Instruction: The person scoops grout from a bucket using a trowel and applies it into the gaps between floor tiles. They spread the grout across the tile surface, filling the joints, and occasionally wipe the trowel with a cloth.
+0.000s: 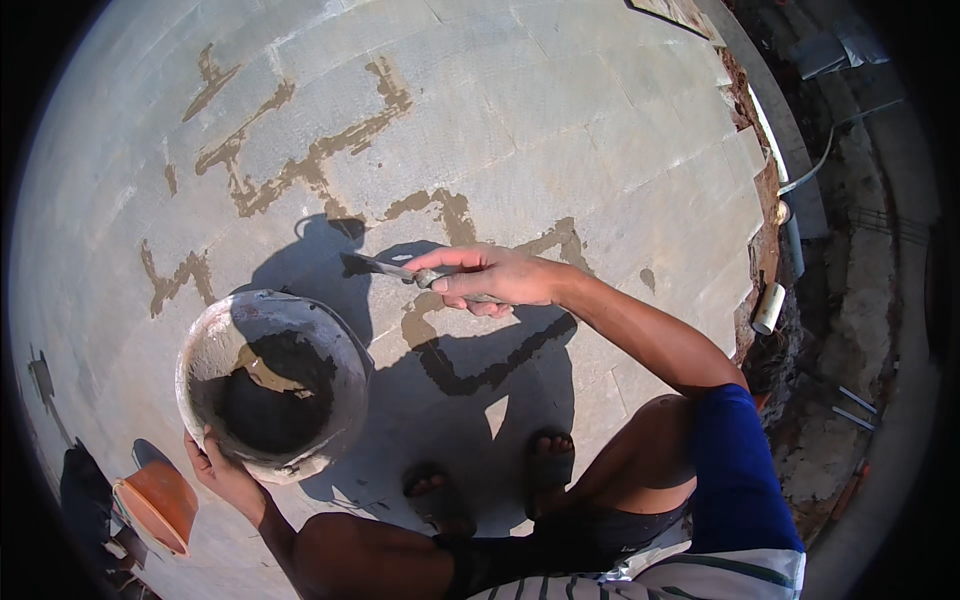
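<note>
A white, mortar-stained bucket [203, 335] stands on the paving to the left, with wet grey mortar [285, 410] inside. At its near left rim my left hand [226, 476] is closed, fingers over the edge and the thumb inside. My right hand [505, 277] is wrapped around the handle of a small trowel [374, 265], whose narrow dark blade points left. The trowel is held above the paving, to the right of the bucket's far side. Wet mortar lines [470, 385] mark the slab joints below and beyond it.
Grey stone paving [480, 120] spreads ahead, with more mortared joints [290, 180] at the far left. An orange bucket [160, 505] sits at the lower left. On the right the paving ends in a ragged edge beside rubble, a white pipe piece [768, 308] and a thin hose [815, 170].
</note>
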`<state>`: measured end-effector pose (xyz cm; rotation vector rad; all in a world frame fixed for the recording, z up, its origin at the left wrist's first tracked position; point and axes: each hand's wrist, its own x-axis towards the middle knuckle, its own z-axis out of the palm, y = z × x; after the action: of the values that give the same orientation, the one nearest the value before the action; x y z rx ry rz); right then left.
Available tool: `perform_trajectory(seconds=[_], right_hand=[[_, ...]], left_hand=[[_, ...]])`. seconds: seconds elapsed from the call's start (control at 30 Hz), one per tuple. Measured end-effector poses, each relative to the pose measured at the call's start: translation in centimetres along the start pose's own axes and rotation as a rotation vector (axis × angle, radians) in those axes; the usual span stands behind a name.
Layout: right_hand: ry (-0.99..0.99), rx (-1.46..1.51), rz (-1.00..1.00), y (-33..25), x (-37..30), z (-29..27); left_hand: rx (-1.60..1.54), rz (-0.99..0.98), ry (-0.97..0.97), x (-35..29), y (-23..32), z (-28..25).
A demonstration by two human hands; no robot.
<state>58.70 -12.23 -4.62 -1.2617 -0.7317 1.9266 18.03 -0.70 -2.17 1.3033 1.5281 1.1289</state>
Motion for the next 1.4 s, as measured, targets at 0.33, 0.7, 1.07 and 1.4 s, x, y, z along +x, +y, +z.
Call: perform_trajectory(seconds=[0.33, 0.7, 1.07, 1.4], right_hand=[[1.208, -1.038, -0.164, 6.3, 1.7, -13.8], [0.983, -1.153, 0.010, 4.9, 0.2, -11.5], [1.155, -1.064, 0.064, 1.9, 3.8, -16.3], [0.937, -1.249, 0.228, -3.0, 0.2, -14.0]], left_hand=[[0.035, -0.039, 0.142, 0.9, -1.0, -0.6], [0.010, -0.066, 0.182, 1.9, -3.1, -2.9], [-0.117, -0.114, 0.091, 2.8, -2.9, -2.6], [-0.040, -0.095, 0.053, 2.5, -1.8, -3.1]])
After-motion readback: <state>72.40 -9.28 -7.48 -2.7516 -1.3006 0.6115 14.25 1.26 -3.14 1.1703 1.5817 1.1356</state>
